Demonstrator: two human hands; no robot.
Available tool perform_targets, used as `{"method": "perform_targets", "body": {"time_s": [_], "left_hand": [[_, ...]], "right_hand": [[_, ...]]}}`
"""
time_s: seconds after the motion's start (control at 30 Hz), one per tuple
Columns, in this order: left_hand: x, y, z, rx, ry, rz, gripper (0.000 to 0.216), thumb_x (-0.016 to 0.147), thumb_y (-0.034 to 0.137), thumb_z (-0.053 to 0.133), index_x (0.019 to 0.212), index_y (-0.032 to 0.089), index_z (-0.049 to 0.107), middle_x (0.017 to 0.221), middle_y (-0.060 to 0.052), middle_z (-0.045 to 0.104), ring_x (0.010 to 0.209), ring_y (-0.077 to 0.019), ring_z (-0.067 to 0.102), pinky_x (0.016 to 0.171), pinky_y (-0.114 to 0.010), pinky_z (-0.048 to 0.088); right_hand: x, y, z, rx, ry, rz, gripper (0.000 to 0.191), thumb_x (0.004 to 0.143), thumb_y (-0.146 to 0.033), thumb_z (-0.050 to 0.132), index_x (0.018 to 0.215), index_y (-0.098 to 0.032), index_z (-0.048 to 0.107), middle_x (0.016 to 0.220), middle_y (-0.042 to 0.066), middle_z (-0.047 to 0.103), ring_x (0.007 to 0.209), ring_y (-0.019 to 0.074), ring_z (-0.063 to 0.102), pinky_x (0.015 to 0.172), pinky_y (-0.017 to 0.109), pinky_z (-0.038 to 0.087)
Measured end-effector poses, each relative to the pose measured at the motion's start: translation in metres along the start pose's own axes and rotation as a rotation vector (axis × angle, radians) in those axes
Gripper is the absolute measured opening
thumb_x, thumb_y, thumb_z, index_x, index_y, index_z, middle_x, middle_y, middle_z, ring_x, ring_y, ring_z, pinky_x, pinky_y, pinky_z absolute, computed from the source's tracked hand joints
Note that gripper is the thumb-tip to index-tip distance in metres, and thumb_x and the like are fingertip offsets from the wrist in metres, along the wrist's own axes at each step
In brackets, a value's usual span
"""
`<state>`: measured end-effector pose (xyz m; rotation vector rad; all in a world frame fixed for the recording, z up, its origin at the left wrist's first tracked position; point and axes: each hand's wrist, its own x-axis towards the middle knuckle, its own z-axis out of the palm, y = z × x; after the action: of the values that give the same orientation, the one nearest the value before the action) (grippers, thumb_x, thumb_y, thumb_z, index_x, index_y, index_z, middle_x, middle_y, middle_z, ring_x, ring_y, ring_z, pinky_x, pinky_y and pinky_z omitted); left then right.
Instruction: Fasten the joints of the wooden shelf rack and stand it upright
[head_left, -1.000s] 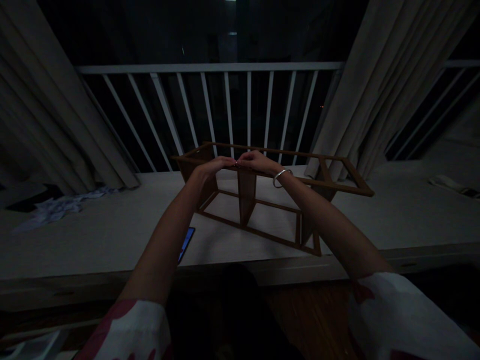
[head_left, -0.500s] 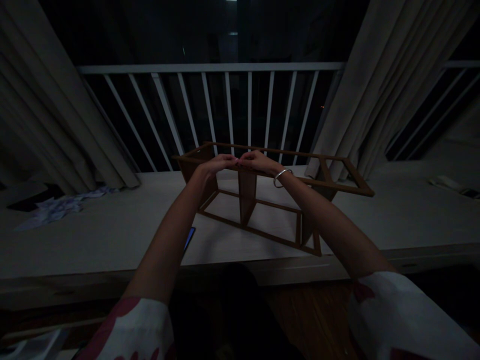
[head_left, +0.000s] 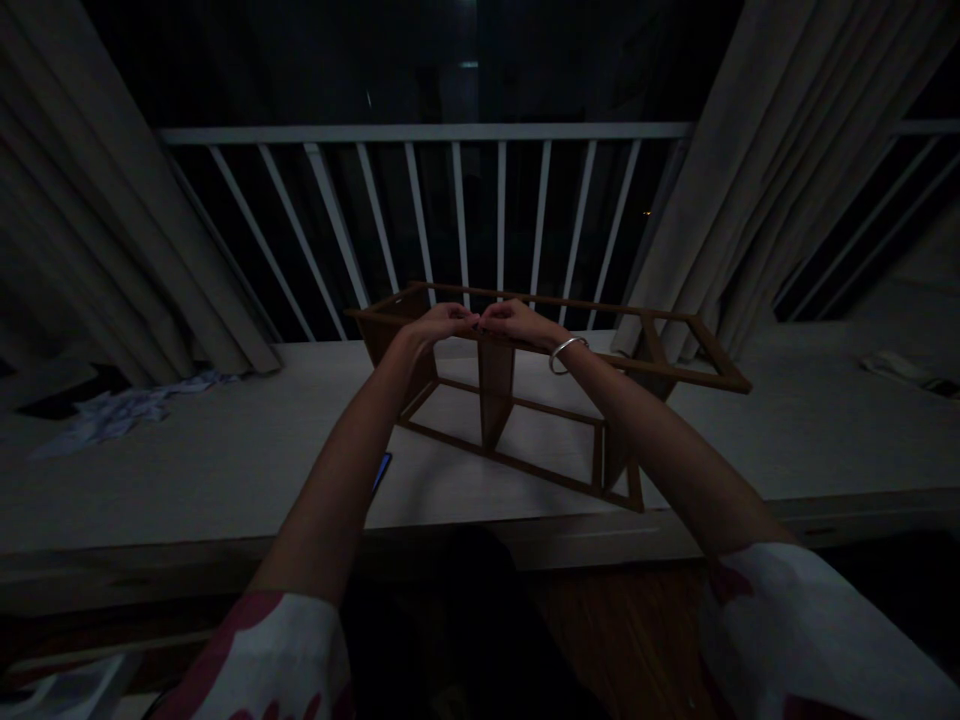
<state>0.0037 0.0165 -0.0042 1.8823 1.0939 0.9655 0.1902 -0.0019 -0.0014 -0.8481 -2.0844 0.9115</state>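
Note:
A brown wooden shelf rack (head_left: 496,400) lies on its side on the pale window ledge, its boards standing upright between the rails. My left hand (head_left: 442,322) is at the rack's upper near rail, fingers pinched together above the middle board. My right hand (head_left: 517,322), with a silver bangle on the wrist, meets it there, also in a pinch. The fingertips of both hands nearly touch. Whatever small thing lies between them is too dark and small to make out.
The pale ledge (head_left: 225,460) runs across the view. A phone (head_left: 382,470) lies by my left forearm, partly hidden. Crumpled patterned cloth (head_left: 120,415) rests at the left. Behind the rack stand a white railing (head_left: 501,220) and beige curtains (head_left: 697,190).
Almost nothing differs. The fingers of both hands have shifted very slightly at the rail, and the rack stays in place.

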Motion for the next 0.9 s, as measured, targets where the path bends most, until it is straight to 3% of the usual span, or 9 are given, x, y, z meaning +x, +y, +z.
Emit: {"method": "perform_targets", "body": {"time_s": [0.2,0.57,0.9], "left_hand": [[0.004,-0.003,0.002,0.022,0.061,-0.009,0.035,0.061,0.042,0.062,0.079,0.011,0.058,0.073,-0.004,0.059,0.069,-0.0119,0.051,0.064,-0.025,0.037],[0.012,-0.008,0.003,0.005,0.047,-0.038,0.037,0.061,0.042,0.061,0.084,0.012,0.061,0.075,-0.005,0.06,0.075,-0.015,0.052,0.071,-0.028,0.036],[0.003,0.009,0.007,0.04,-0.007,-0.043,0.039,0.065,0.037,0.056,0.097,0.016,0.06,0.092,-0.004,0.06,0.084,-0.0152,0.051,0.074,-0.027,0.036]], "right_hand": [[0.001,-0.002,0.0,-0.005,0.003,0.012,0.026,0.068,-0.034,0.055,0.079,-0.01,0.059,0.066,0.001,0.054,0.057,0.0068,0.044,0.05,0.019,0.032],[-0.002,-0.005,0.0,-0.039,0.018,0.003,0.029,0.067,-0.035,0.054,0.079,-0.009,0.061,0.066,0.001,0.054,0.056,0.0063,0.042,0.051,0.02,0.03],[-0.001,-0.003,-0.002,-0.052,0.021,-0.056,0.034,0.065,-0.039,0.057,0.081,-0.009,0.062,0.067,0.001,0.055,0.058,0.0071,0.042,0.055,0.021,0.033]]}}
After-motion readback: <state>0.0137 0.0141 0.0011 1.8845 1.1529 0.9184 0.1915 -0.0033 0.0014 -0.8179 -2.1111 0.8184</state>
